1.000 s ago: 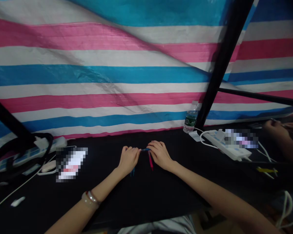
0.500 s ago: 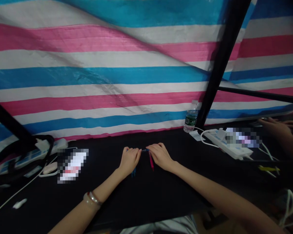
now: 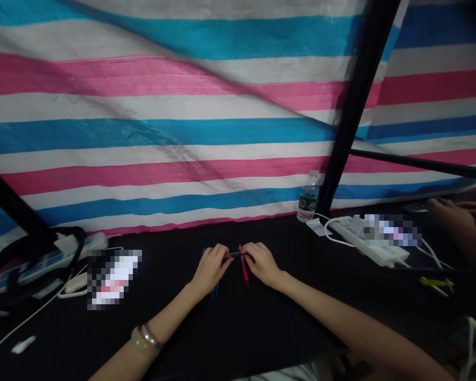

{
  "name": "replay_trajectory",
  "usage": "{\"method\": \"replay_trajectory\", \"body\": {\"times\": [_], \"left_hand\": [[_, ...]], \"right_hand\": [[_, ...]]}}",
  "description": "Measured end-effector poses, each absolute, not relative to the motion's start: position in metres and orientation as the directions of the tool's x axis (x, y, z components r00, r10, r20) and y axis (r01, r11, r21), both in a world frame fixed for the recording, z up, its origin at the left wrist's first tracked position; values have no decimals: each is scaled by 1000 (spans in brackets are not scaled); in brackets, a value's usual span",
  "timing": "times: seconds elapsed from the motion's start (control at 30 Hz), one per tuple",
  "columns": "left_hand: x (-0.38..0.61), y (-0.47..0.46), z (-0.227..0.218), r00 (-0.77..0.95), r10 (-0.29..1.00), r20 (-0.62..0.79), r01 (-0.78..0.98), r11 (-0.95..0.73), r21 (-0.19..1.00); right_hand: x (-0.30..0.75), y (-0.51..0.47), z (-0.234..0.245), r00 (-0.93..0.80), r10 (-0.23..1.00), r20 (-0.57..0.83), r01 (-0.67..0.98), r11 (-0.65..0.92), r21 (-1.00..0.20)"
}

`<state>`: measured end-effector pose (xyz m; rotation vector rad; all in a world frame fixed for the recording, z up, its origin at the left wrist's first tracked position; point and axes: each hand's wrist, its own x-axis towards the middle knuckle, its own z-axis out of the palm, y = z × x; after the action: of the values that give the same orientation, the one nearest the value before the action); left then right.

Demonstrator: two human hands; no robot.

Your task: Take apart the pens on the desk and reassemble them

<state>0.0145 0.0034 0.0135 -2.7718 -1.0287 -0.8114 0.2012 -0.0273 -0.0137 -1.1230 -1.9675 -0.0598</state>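
Observation:
My left hand (image 3: pixel 211 266) and my right hand (image 3: pixel 262 262) rest close together on the black table (image 3: pixel 238 317). Both pinch the ends of a thin dark pen (image 3: pixel 234 255) held level between them. A pink-red pen (image 3: pixel 244 270) lies on the cloth just below, beside my right hand. A blue pen (image 3: pixel 215 288) peeks out under my left hand. A bracelet (image 3: pixel 146 336) sits on my left wrist.
A water bottle (image 3: pixel 309 197) stands by a black pole (image 3: pixel 349 111) at the striped tarp. White power strips (image 3: pixel 375 244) and cables lie right; another person's hands (image 3: pixel 456 217) work at far right. A black strap (image 3: pixel 27 259), a power strip and a charger lie left.
My hands have drawn slightly apart, so more of the dark pen shows between them. The view has tilted down a little.

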Motion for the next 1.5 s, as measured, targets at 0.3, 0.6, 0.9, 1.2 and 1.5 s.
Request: {"method": "replay_trajectory", "body": {"times": [0.3,0.6,0.9,1.2,1.5], "left_hand": [[13,2,13,660,500,561,564,-823,70],[14,1,14,671,556,490,630,-777,18],[16,0,13,692,494,527,560,-827,41],[15,1,17,640,577,507,632,-771,79],[12,5,17,524,706,476,648,-694,315]], "right_hand": [[201,-28,-13,-219,658,721,733,598,-323],[200,-27,-15,-205,626,752,779,570,-262],[200,-28,-15,-185,633,752,798,544,-261],[201,-27,-18,-157,651,743,795,529,-295],[205,-23,-19,-85,650,755,748,542,-383]]}}
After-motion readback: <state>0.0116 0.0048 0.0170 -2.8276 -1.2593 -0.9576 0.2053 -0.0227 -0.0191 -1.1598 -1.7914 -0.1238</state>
